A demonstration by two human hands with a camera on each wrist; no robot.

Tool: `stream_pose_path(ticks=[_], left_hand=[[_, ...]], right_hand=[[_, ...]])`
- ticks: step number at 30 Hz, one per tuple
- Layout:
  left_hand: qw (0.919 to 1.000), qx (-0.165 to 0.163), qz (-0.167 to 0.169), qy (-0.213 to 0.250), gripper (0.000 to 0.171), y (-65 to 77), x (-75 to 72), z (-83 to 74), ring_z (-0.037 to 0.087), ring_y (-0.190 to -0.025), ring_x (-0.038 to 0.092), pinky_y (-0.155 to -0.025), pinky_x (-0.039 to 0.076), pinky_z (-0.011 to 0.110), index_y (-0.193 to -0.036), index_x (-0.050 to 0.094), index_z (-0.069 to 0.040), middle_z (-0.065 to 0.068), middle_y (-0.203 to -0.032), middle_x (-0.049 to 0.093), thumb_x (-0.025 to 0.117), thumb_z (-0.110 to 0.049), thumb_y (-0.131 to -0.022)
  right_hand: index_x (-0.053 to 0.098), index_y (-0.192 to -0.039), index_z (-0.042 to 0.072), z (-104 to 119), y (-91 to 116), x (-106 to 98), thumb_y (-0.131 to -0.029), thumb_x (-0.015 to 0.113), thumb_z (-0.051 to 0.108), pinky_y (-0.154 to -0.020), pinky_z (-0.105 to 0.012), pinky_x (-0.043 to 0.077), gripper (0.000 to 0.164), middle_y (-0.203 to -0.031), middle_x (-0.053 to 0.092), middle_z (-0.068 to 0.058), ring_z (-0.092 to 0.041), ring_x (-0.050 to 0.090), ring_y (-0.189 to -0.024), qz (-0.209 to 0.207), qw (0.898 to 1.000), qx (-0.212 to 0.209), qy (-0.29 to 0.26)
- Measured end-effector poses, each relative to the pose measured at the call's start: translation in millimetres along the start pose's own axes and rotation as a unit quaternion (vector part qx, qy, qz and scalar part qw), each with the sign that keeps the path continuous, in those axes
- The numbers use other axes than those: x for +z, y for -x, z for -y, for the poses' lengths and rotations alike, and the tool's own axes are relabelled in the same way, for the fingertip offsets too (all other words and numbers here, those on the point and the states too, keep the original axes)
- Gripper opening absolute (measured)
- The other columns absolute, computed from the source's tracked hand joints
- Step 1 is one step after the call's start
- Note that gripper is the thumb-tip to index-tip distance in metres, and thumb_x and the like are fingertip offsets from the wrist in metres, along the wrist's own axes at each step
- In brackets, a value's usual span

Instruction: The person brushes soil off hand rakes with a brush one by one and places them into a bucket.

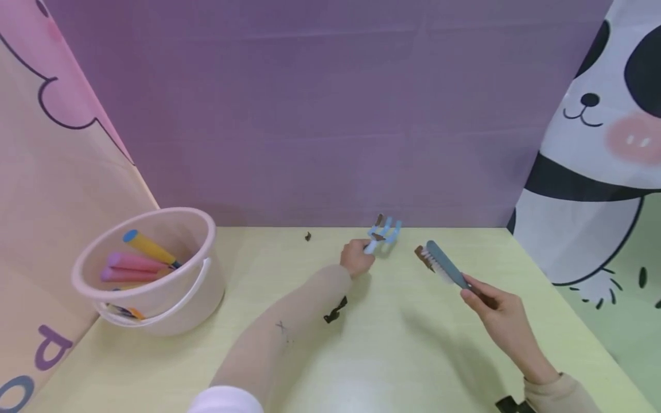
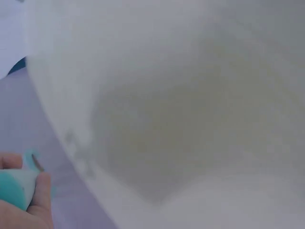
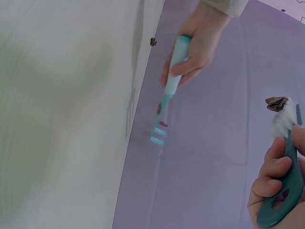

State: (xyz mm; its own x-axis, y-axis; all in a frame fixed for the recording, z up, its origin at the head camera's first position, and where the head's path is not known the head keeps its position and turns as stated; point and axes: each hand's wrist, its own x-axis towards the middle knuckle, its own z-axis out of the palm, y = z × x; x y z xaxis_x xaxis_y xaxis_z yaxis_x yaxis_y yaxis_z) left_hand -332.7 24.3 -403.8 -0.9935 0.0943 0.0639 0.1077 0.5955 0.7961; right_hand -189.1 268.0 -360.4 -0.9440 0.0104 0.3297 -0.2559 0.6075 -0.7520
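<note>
My left hand (image 1: 357, 258) grips a small hand fork by its pale handle (image 3: 176, 67), held above the table toward its far side. The light-blue prongs (image 1: 396, 230) point away, with brown flakes (image 1: 380, 220) caught on them. At the right, my right hand (image 1: 503, 318) holds a grey-green brush (image 1: 445, 264) in the air. Its white bristles (image 3: 284, 121) face left and carry a curled brown scrap (image 3: 276, 103) at their far end. The left wrist view shows only part of the left hand (image 2: 42, 200) and the handle's turquoise end (image 2: 12, 190).
A pale pink bucket (image 1: 209, 292) stands on the left of the table, holding a yellow-handled tool (image 1: 150, 246) and pink-handled things (image 1: 135, 261). One small brown bit (image 1: 307, 236) lies near the table's back edge. Behind hangs a purple cloth (image 1: 320, 115); a panda-printed sheet (image 1: 578, 229) borders the right.
</note>
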Motion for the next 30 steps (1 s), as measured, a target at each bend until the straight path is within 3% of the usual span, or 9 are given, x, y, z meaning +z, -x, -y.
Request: stream_pose_path(ticks=[7, 12, 15, 22, 30], left_hand=[[0.9985, 0.038, 0.039, -0.003, 0.046, 16.9, -59.5, 5.1, 0.021, -0.083, 0.060, -0.061, 0.051, 0.022, -0.128, 0.052, -0.002, 0.016, -0.124, 0.058, 0.057, -0.002, -0.082], [0.9992, 0.026, 0.023, -0.018, 0.048, 40.1, -96.7, 2.9, 0.015, -0.067, 0.055, -0.053, 0.046, 0.020, -0.128, 0.052, -0.003, 0.014, -0.119, 0.061, 0.055, -0.001, -0.080], [0.9993, 0.019, 0.015, -0.030, 0.048, 54.7, -114.0, 3.4, 0.015, -0.067, 0.053, -0.054, 0.044, 0.019, -0.127, 0.053, -0.004, 0.013, -0.118, 0.061, 0.056, -0.002, -0.080], [0.9978, 0.029, 0.043, -0.040, 0.046, 89.6, -135.4, 6.7, 0.016, -0.068, 0.052, -0.056, 0.045, 0.022, -0.128, 0.052, -0.003, 0.013, -0.123, 0.058, 0.059, -0.003, -0.082], [0.9956, 0.030, 0.084, -0.031, 0.045, 125.0, -139.8, 24.1, 0.015, -0.064, 0.049, -0.056, 0.044, 0.025, -0.128, 0.052, -0.004, 0.015, -0.122, 0.059, 0.061, -0.004, -0.084]], right_hand=[[0.057, -0.121, -0.003, -0.1, -2.9, 9.8, -0.089, 0.060, 0.017, -0.048, -0.019, 0.042, 0.038, -0.076, 0.055, 0.032, 0.002, 0.050, -0.063, 0.009, 1.000, 0.006, -0.011], [0.056, -0.121, -0.003, 1.1, -4.3, 15.4, -0.089, 0.060, 0.015, -0.047, -0.019, 0.041, 0.037, -0.075, 0.056, 0.031, 0.003, 0.050, -0.062, 0.014, 1.000, 0.005, -0.015], [0.057, -0.120, -0.004, 3.5, -4.5, 18.8, -0.088, 0.060, 0.015, -0.047, -0.019, 0.042, 0.037, -0.075, 0.056, 0.031, 0.003, 0.050, -0.062, 0.015, 1.000, -0.001, -0.019], [0.058, -0.117, -0.005, 6.5, -2.2, 26.3, -0.087, 0.061, 0.014, -0.045, -0.021, 0.040, 0.036, -0.074, 0.058, 0.025, 0.000, 0.049, -0.059, 0.020, 0.999, -0.007, -0.035], [0.059, -0.118, -0.003, 7.1, -1.7, 35.4, -0.088, 0.061, 0.015, -0.046, -0.021, 0.041, 0.036, -0.078, 0.062, 0.018, -0.002, 0.049, -0.060, 0.041, 0.998, 0.005, -0.044]])
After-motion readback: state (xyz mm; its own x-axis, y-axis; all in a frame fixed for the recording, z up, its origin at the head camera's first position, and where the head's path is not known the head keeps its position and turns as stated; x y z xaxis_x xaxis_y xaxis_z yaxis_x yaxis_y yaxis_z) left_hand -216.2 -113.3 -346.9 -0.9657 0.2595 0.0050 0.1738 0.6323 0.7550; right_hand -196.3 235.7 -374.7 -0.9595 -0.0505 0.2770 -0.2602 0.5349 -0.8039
